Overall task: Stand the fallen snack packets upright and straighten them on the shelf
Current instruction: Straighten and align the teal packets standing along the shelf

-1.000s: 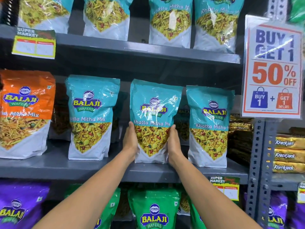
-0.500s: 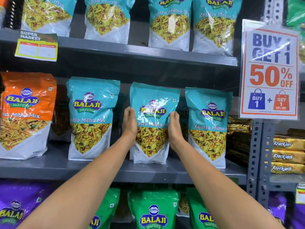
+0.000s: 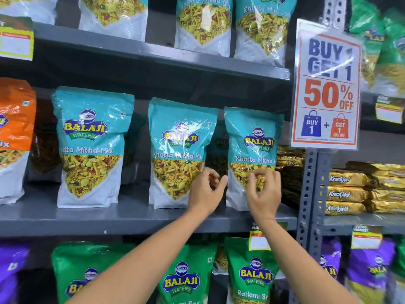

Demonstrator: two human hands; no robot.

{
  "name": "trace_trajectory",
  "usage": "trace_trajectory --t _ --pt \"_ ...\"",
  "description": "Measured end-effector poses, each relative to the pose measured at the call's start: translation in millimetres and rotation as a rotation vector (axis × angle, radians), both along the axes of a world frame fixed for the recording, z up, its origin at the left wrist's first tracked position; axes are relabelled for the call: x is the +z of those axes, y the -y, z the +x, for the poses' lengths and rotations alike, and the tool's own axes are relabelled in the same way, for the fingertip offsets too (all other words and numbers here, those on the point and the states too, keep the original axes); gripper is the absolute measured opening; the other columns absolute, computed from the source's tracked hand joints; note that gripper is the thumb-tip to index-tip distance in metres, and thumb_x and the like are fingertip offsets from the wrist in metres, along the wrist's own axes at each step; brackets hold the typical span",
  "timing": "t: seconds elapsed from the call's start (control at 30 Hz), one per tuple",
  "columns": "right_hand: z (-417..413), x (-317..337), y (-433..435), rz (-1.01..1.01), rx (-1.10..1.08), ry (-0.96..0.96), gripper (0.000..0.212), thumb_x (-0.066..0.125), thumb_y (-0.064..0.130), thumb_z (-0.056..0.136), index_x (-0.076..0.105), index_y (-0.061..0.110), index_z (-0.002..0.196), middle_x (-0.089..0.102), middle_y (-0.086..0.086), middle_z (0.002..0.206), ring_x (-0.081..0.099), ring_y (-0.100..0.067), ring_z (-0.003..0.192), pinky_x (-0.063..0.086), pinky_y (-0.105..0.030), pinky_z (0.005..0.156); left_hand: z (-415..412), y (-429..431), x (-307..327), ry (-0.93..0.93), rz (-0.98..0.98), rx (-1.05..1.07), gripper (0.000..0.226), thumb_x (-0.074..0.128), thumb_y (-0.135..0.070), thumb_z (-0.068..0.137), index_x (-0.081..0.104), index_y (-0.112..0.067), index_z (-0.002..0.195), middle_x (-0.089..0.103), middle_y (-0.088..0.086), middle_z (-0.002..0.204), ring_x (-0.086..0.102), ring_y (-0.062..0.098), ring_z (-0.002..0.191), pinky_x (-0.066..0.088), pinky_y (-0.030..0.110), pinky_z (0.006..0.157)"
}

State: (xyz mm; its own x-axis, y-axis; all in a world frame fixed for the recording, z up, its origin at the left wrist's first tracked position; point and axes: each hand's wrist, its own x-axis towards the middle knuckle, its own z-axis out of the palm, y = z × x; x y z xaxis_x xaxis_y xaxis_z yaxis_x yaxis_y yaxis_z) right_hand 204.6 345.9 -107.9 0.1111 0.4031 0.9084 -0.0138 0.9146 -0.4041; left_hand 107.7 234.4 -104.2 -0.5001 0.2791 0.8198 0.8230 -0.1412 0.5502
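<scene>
Nearest to me, my two forearms rise from the bottom of the frame toward the middle shelf (image 3: 131, 218). My left hand (image 3: 206, 191) sits in the gap between the centre teal packet (image 3: 179, 150) and the right teal packet (image 3: 252, 145), fingers curled loosely, gripping nothing I can see. My right hand (image 3: 264, 191) is in front of the right teal packet's lower half, fingertips bent toward the film; I cannot tell whether they pinch it. Both packets stand upright on the shelf at centre frame, with a third teal packet (image 3: 92, 145) upright to the left and an orange packet (image 3: 13, 139) at the left edge. Further back, at upper right, hangs a discount sign (image 3: 327, 88).
</scene>
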Motion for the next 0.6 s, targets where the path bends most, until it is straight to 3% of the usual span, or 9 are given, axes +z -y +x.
trace_trajectory --t 0.1,0.2,0.27,0.33,0.43,0.6 --pt "17.0 4.7 -42.3 -0.202 0.000 -0.036 0.035 0.051 0.030 0.089 0.057 0.001 0.108 0.058 -0.019 0.108 0.053 -0.031 0.101 0.042 -0.035 0.086 -0.1 -31.7 0.9 0.269 -0.176 -0.132 0.056 0.064 -0.047 0.081 0.047 -0.014 0.124 0.060 0.008 0.121 0.058 0.023 0.113 0.048 0.035 0.094" --pt "21.7 1.4 -70.4 -0.512 0.264 0.200 0.061 0.043 0.050 0.093 0.041 0.008 0.138 0.051 -0.016 0.138 0.048 -0.033 0.127 0.039 -0.042 0.105 -2.6 -50.4 4.8 0.383 -0.318 -0.206 0.084 0.060 -0.057 0.079 0.024 -0.019 0.145 0.040 0.008 0.149 0.042 0.027 0.134 0.039 0.037 0.106" --pt "19.5 1.4 -80.1 -0.652 0.480 0.262 0.067 0.037 0.055 0.094 0.031 0.015 0.147 0.046 -0.005 0.144 0.042 -0.026 0.135 0.036 -0.042 0.112 -5.5 -60.0 3.9 0.417 -0.338 -0.266 0.086 0.058 -0.061 0.079 0.022 -0.023 0.148 0.037 0.005 0.152 0.040 0.028 0.136 0.039 0.040 0.108" --pt "17.4 6.0 -84.5 -0.690 0.598 0.258 0.060 0.035 0.049 0.097 0.032 0.017 0.147 0.048 -0.002 0.135 0.046 -0.022 0.130 0.039 -0.036 0.107 -6.0 -67.6 2.9 0.414 -0.319 -0.310 0.080 0.057 -0.059 0.080 0.028 -0.024 0.146 0.042 0.002 0.150 0.044 0.024 0.133 0.040 0.039 0.107" --pt "13.9 8.2 -90.2 -0.722 0.683 0.211 0.054 0.038 0.044 0.098 0.033 0.020 0.146 0.050 -0.005 0.139 0.051 -0.019 0.121 0.042 -0.031 0.097 -7.1 -72.7 4.1 0.401 -0.309 -0.342 0.071 0.059 -0.057 0.079 0.039 -0.025 0.138 0.053 0.001 0.141 0.050 0.022 0.127 0.044 0.039 0.105" --pt "15.6 7.9 -94.5 -0.734 0.763 0.156 0.049 0.041 0.038 0.098 0.035 0.018 0.143 0.054 -0.006 0.127 0.057 -0.016 0.104 0.045 -0.028 0.085 -8.9 -74.6 2.5 0.418 -0.299 -0.391 0.080 0.061 -0.064 0.069 0.039 -0.027 0.137 0.054 0.000 0.139 0.051 0.021 0.126 0.044 0.044 0.106"
